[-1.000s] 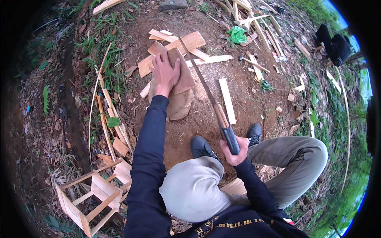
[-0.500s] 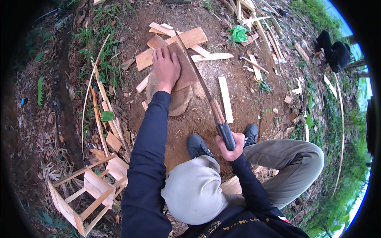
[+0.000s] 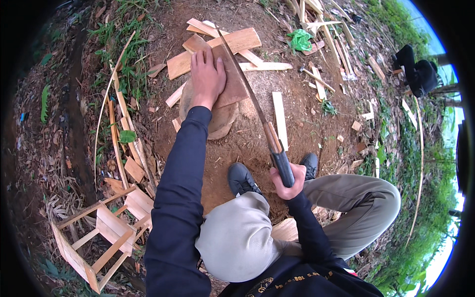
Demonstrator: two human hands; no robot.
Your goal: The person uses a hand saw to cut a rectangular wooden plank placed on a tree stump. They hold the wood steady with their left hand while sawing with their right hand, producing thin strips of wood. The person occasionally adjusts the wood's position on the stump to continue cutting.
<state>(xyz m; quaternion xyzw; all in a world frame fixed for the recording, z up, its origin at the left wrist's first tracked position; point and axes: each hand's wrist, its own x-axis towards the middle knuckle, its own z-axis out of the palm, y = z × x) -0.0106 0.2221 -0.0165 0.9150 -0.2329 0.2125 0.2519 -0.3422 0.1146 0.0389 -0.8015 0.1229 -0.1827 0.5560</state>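
My left hand (image 3: 208, 79) lies flat with outstretched fingers on a flat brown wooden board (image 3: 232, 85), pressing it onto a round tree stump (image 3: 221, 126). My right hand (image 3: 288, 182) is wrapped round the black grip of a machete (image 3: 275, 143). Its long, narrow blade (image 3: 244, 77) points away from me and runs along the board's right edge; whether it touches the board I cannot tell. Behind the board, several loose planks (image 3: 242, 42) lie crossed over one another.
A small wooden frame (image 3: 115, 230) with slats stands at lower left. To the right lie a pale strip (image 3: 280, 121), a hammer (image 3: 316, 79) and a green plastic bag (image 3: 300, 40). My shoes (image 3: 241, 179) rest on bare soil; wood offcuts are scattered around.
The whole view has shifted slightly. My left hand stays on the board, and my right hand keeps its grip on the machete with hardly any movement against the board.
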